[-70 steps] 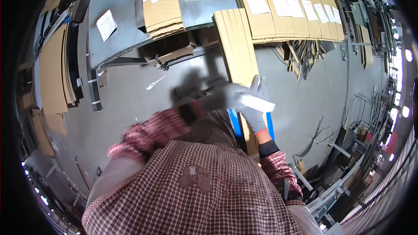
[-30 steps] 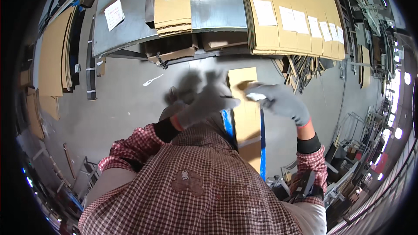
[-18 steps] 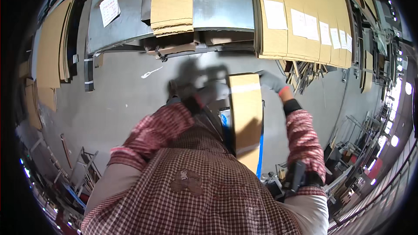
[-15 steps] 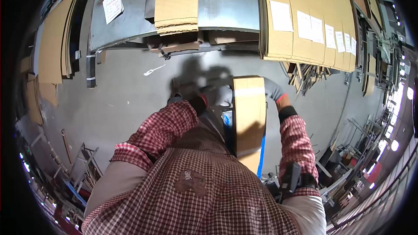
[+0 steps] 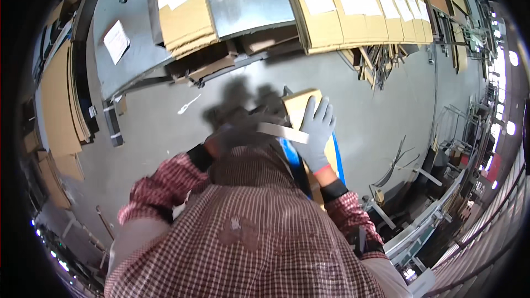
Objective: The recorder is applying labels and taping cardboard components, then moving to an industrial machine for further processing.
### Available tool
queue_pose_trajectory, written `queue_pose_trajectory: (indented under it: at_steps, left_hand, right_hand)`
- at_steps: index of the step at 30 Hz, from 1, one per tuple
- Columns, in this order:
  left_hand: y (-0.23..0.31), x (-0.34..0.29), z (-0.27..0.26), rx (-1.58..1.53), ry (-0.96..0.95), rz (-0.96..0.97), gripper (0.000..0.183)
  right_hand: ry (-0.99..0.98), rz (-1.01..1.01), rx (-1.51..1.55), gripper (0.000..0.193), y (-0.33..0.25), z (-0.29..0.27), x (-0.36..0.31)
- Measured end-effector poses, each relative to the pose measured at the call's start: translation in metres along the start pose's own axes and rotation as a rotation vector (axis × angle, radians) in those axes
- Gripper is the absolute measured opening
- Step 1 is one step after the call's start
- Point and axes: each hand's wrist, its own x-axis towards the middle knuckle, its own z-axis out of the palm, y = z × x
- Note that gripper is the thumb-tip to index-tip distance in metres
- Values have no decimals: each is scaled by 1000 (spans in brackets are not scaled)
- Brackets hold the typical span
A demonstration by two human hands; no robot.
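Note:
My right hand (image 5: pixel 317 138), in a grey glove with a red cuff edge, lies with fingers stretched out on a tan cardboard piece (image 5: pixel 298 102). A pale, tape-like strip (image 5: pixel 281 131) runs from beside my left hand to my right palm; whether either hand grips it, I cannot tell. My left hand (image 5: pixel 232 135) is dark and smeared by motion, in front of my checked apron, and its fingers cannot be made out. Blue edges (image 5: pixel 338 160) show along both sides of the cardboard, below my right hand.
Ahead stands a metal table (image 5: pixel 248 0) bearing stacked cardboard sheets (image 5: pixel 359 22) with white papers on them. Thin scrap strips (image 5: pixel 381 66) stick out beneath its right part. More cardboard (image 5: pixel 58 99) leans at the left. Metal frames (image 5: pixel 425 215) stand at the right on the grey floor (image 5: pixel 381 110).
My right hand has gone from the cardboard's far right side onto its top. My left hand has drawn back left, and the pale strip now shows between the hands. The view has turned.

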Motion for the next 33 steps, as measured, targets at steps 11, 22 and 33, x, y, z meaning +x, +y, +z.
queue_pose_trajectory:
  at_steps: [11, 22, 33]
  left_hand:
    - [-34, 115, 58, 802, -123, -587, 32]
    - [-9, 110, 77, 652, 372, -56, 54]
    - [-87, 42, 38, -186, 468, -563, 62]
  right_hand:
    - [-718, -87, 332, 48, 48, -100, 56]
    - [-739, -540, -652, 25, 277, 136, 131]
    - [-168, -132, 404, 37, 124, 27, 85]
